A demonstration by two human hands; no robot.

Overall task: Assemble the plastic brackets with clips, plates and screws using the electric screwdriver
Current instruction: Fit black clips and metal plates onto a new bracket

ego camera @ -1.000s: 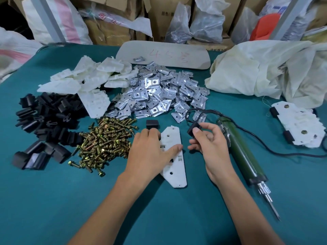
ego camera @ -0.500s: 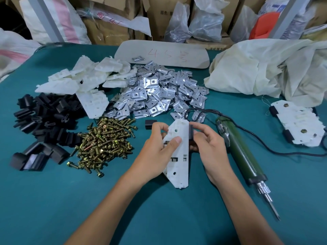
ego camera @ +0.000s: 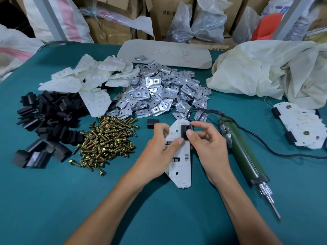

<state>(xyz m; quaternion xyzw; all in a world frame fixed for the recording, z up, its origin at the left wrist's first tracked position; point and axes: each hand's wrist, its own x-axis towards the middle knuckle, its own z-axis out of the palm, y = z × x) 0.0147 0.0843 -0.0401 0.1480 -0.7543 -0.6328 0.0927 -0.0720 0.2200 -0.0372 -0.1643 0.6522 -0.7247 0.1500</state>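
My left hand (ego camera: 157, 152) grips a white plastic bracket (ego camera: 180, 160), tilted up with its lower end on the green table. My right hand (ego camera: 207, 144) pinches a black clip (ego camera: 185, 131) sitting on the bracket's upper right edge. Another black clip (ego camera: 152, 123) lies just behind my left hand. The green electric screwdriver (ego camera: 242, 152) lies to the right, bit pointing toward me. Piles lie behind and left: brass screws (ego camera: 106, 142), metal plates (ego camera: 159, 96), black clips (ego camera: 46, 124), white brackets (ego camera: 92, 76).
An assembled bracket (ego camera: 300, 126) lies at the right edge, near a crumpled white sack (ego camera: 276, 71). The screwdriver's black cord (ego camera: 283, 152) runs off to the right. A beige board (ego camera: 164, 53) lies at the back, before boxes and bags.
The bracket lay flat under my left hand; now it is raised and tilted. My right hand has brought the black clip onto its upper right edge.
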